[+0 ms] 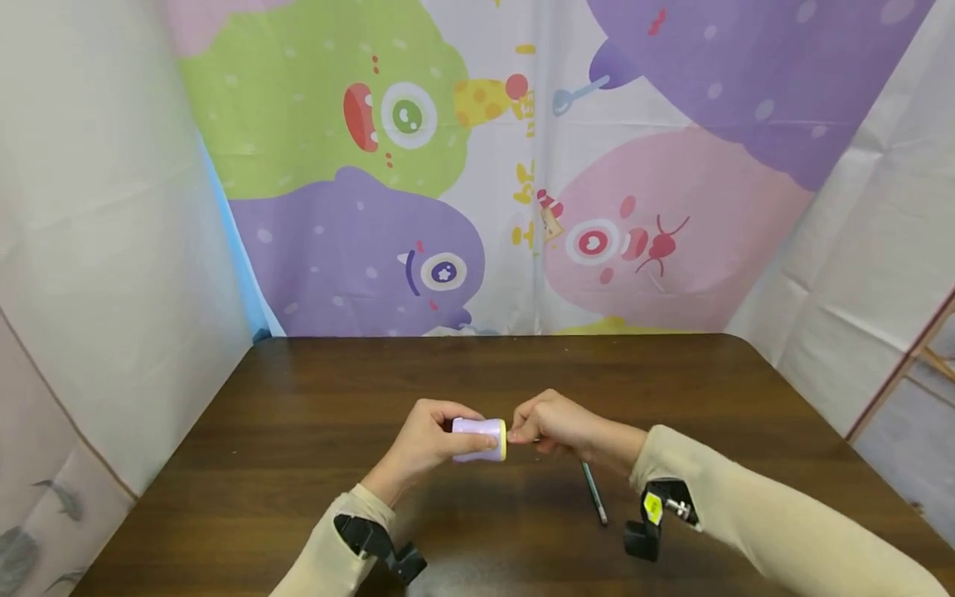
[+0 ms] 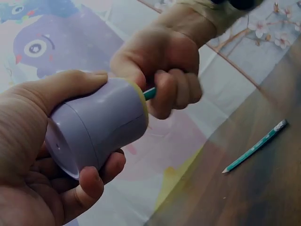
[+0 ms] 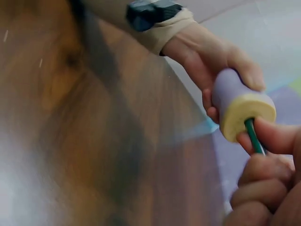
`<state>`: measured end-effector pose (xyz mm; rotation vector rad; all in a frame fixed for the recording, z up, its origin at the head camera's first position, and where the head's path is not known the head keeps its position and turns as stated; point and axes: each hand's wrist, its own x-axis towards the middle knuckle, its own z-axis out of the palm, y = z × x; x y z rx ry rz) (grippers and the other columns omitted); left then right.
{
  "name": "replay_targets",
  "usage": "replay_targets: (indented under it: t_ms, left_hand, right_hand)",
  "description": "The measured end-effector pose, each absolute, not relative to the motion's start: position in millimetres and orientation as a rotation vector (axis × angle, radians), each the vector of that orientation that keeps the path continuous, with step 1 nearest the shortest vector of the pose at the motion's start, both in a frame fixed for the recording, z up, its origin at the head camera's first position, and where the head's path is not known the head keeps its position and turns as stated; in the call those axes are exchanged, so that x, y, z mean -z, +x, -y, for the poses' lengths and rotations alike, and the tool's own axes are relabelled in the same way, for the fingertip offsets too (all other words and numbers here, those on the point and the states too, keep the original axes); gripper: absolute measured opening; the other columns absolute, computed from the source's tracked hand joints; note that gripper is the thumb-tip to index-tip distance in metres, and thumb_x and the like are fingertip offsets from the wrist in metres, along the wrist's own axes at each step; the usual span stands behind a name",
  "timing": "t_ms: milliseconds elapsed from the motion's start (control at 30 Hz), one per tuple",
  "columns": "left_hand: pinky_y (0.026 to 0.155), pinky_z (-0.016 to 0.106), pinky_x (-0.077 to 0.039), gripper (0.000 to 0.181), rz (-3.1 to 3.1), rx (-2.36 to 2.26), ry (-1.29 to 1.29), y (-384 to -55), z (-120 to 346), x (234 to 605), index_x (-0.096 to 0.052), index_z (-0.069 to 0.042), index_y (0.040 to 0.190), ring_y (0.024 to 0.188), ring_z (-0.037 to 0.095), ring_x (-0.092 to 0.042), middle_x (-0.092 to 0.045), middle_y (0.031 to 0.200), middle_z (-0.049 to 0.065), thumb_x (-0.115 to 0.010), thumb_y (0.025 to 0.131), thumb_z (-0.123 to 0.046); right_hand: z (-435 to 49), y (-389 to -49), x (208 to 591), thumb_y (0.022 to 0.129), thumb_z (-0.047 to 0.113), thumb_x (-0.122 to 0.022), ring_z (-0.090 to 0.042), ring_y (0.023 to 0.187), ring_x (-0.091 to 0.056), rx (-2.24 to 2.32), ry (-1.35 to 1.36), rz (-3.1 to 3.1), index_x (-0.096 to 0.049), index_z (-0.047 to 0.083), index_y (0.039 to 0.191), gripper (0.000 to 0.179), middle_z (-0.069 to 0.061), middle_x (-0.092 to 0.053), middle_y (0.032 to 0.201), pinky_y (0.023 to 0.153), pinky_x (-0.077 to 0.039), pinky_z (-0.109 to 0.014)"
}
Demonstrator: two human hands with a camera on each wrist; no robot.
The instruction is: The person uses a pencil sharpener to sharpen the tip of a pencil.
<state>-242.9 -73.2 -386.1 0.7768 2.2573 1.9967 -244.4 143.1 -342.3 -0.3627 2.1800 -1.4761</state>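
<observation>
My left hand (image 1: 421, 435) grips a light purple pencil sharpener (image 2: 110, 113), thumb along one side and fingers wrapped under it. The sharpener lies sideways in the hand above the table, its yellow end (image 3: 244, 113) facing my right hand (image 1: 555, 421). A green pencil (image 3: 253, 134) sticks into the hole in that yellow end. Thumb and curled fingers of the right hand pinch the pencil close to the hole, and most of its length is hidden inside that hand. On the tabletop below the right wrist lies a second green pencil (image 1: 594, 493), its sharpened point showing in the left wrist view.
The dark brown wooden table (image 1: 313, 473) spreads under both hands. Behind it hangs a cloth printed with cartoon monsters (image 1: 358, 249), and pale cloth walls (image 1: 97, 207) stand at the sides. Each sleeved wrist carries a black camera mount (image 1: 645, 531).
</observation>
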Motion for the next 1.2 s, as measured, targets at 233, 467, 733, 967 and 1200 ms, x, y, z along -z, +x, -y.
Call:
replay_targets:
  t_ms: [233,467,733,967,1200]
  left_hand:
    - [0.053,0.022,-0.049,0.024,-2.276,-1.954,0.871,-244,78,383,-0.073,0.012,0.093,0.063,0.009,-0.058,-0.070,0.076,0.005,-0.081,0.075,-0.002]
    - [0.053,0.023,-0.049,0.024,-2.242,-1.980,0.862,-244,78,384,-0.073,0.012,0.095,0.064,0.010,-0.058,-0.070,0.077,0.003,-0.081,0.077,-0.002]
    - [0.050,0.021,-0.046,0.025,-2.204,-2.001,0.845,-243,78,384,-0.070,0.015,0.095,0.063,0.009,-0.056,-0.068,0.076,0.003,-0.079,0.077,0.001]
    - [0.050,0.021,-0.047,0.026,-2.188,-1.981,0.865,-243,77,384,-0.071,0.014,0.095,0.062,0.009,-0.057,-0.068,0.075,0.002,-0.080,0.076,0.000]
    - [0.052,0.021,-0.048,0.026,-2.176,-1.974,0.880,-242,79,383,-0.070,0.015,0.096,0.063,0.009,-0.058,-0.069,0.076,0.004,-0.080,0.077,-0.001]
  right_hand:
    - [-147,-255,333,0.095,0.018,-0.053,-0.004,0.040,-0.016,1.283,-0.202,-1.891,-0.060,0.007,0.078,0.021,0.007,-0.025,0.047,0.040,-0.013,-0.020]
    - [-149,-254,324,0.097,0.020,-0.055,-0.006,0.042,-0.017,1.218,-0.321,-1.966,-0.063,0.006,0.081,0.023,0.005,-0.026,0.049,0.041,-0.014,-0.022]
    - [-151,-250,317,0.098,0.020,-0.056,-0.008,0.042,-0.014,1.203,-0.359,-2.008,-0.067,0.003,0.090,0.022,0.005,-0.025,0.049,0.041,-0.013,-0.023]
    - [-155,-248,317,0.100,0.020,-0.052,-0.008,0.042,-0.014,1.204,-0.361,-1.958,-0.066,0.003,0.094,0.023,0.005,-0.024,0.049,0.041,-0.012,-0.023]
    - [-159,-247,319,0.101,0.019,-0.052,-0.006,0.041,-0.015,1.241,-0.399,-1.904,-0.066,0.001,0.098,0.024,0.006,-0.025,0.048,0.041,-0.013,-0.022]
